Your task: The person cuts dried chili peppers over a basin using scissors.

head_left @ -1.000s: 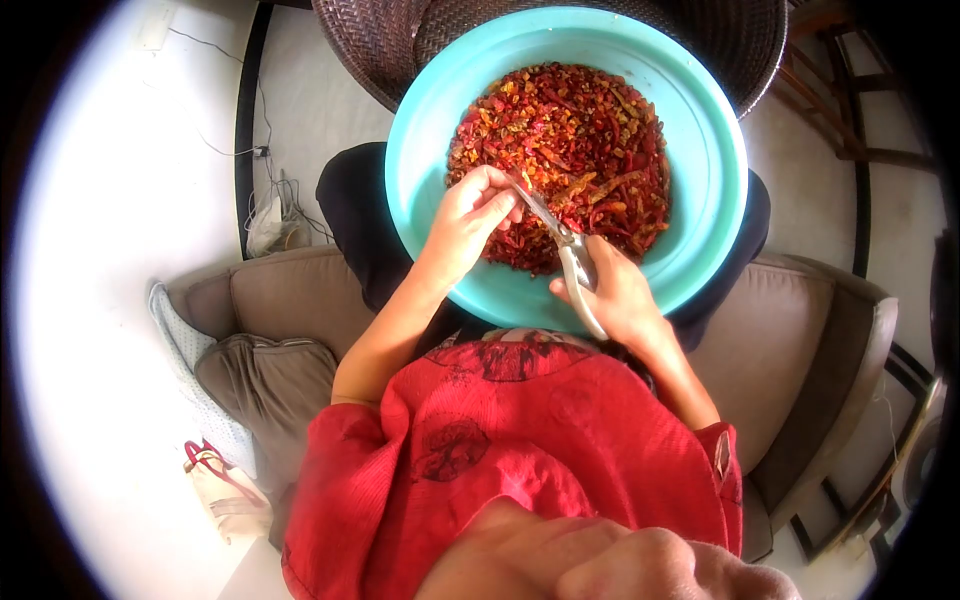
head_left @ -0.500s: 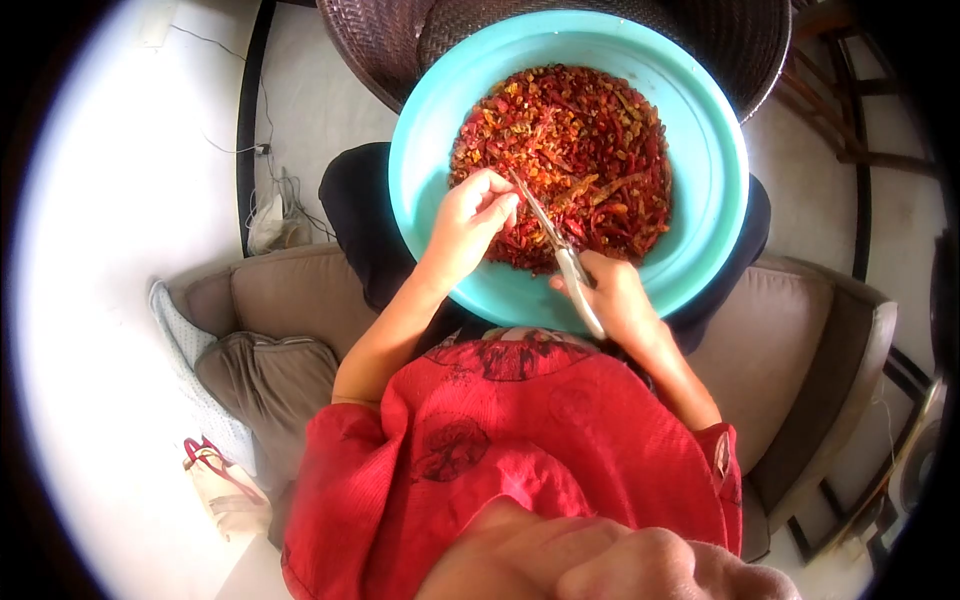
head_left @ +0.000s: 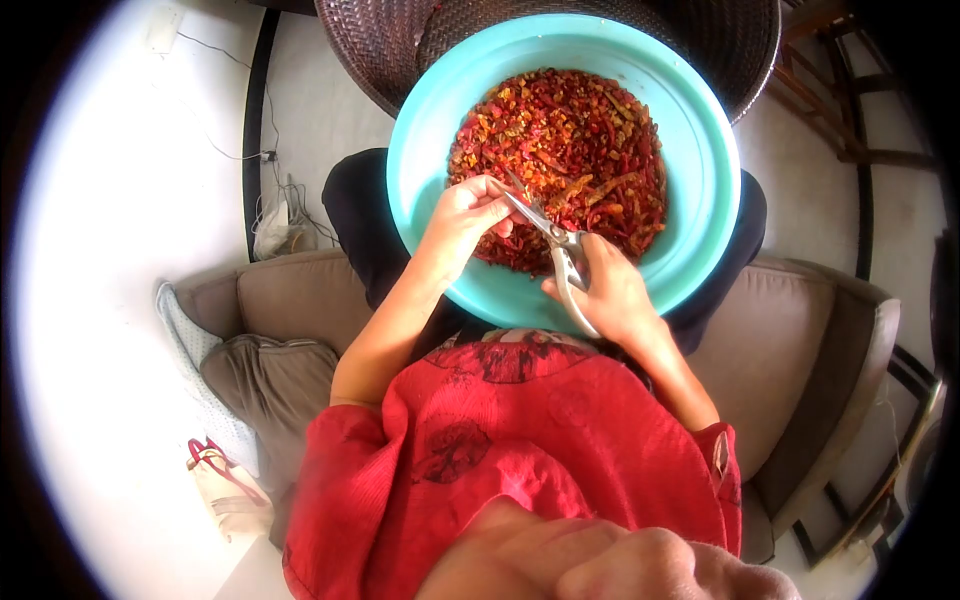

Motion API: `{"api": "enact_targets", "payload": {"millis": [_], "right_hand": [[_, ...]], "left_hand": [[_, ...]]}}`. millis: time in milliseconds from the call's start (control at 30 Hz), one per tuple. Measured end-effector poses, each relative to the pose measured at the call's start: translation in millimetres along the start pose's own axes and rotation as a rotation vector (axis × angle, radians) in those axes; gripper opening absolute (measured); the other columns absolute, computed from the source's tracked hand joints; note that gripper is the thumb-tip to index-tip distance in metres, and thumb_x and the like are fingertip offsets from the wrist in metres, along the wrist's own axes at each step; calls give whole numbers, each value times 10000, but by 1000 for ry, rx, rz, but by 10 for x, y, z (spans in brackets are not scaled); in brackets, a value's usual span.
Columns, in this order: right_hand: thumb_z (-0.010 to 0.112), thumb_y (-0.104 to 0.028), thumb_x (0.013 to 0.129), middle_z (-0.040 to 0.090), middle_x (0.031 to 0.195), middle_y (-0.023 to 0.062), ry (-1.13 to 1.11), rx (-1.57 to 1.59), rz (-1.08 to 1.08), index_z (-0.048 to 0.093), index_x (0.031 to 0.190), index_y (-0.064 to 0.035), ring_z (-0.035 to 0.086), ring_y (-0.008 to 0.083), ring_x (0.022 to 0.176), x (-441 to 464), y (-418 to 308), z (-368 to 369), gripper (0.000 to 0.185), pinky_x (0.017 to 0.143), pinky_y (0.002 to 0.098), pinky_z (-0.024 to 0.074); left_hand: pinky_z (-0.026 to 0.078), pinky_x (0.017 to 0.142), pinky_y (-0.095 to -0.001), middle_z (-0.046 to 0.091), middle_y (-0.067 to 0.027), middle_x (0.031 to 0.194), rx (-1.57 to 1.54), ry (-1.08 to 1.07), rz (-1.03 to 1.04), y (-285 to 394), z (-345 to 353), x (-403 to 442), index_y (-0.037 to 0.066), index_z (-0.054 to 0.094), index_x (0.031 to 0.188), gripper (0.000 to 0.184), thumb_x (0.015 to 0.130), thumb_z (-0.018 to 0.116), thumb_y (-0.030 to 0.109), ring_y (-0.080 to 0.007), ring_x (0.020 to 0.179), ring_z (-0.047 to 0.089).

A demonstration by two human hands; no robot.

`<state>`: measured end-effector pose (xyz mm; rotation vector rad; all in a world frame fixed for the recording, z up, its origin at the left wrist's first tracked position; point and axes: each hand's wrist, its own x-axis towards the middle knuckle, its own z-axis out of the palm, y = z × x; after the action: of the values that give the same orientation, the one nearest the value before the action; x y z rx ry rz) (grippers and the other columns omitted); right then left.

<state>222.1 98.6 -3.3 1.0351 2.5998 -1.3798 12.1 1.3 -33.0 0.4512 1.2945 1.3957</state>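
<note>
From close above, the head view faces steeply down over shirt (head_left: 560, 420) and basin (head_left: 703, 160).

Bright illumination strongest at left, floor (head_left: 120, 330) overexposed by glare, soft shadow inside basin (head_left: 700, 180), barrel distortion bending sofa (head_left: 295, 298), black vignetting at corners, fine detail softened

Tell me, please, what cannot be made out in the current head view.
In the head view:
Left hand: anything between its fingertips, too small and covered by the fingers.
Scissors: part of the handles, behind the right hand.
Teal basin: most of its floor, under the red pepper pieces.
Woven basket: its far side, cut off by the top edge; its near part, behind the basin.
</note>
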Motion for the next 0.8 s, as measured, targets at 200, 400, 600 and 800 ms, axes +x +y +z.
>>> {"api": "enact_targets", "payload": {"millis": [200, 400, 600, 800], "right_hand": [[792, -319, 777, 571, 674, 168, 111, 55, 0, 536, 802, -3, 593, 333, 618, 12, 75, 88, 408, 598, 427, 457], [784, -332, 799, 576, 659, 174, 133, 105, 64, 566, 824, 17, 546, 277, 571, 10, 116, 90, 412, 582, 401, 455], [749, -358, 824, 622, 735, 230, -16, 225, 147, 619, 860, 35, 641, 377, 669, 9, 4, -15, 415, 625, 449, 487], [719, -443, 814, 640, 847, 214, -116, 246, 212, 605, 995, 9, 642, 352, 798, -7, -2, -62, 500, 732, 436, 480]], "left_hand": [[487, 685, -226, 658, -59, 873, 314, 60, 63, 66, 34, -1, 6, 601, 1020, 100, 939, 613, 65, -91, 773, 607], [497, 727, -232, 632, -48, 915, 452, 242, 346, -11, 192, -46, -18, 600, 1001, 117, 899, 649, 10, -98, 778, 594], [488, 727, -222, 624, -38, 873, 498, 249, 345, -17, 151, -8, -17, 602, 984, 99, 896, 646, -8, -88, 774, 587], [472, 700, -204, 615, -1, 859, 293, 306, 313, -1, 130, -6, -10, 605, 969, 62, 914, 631, 1, -61, 766, 575]]}}
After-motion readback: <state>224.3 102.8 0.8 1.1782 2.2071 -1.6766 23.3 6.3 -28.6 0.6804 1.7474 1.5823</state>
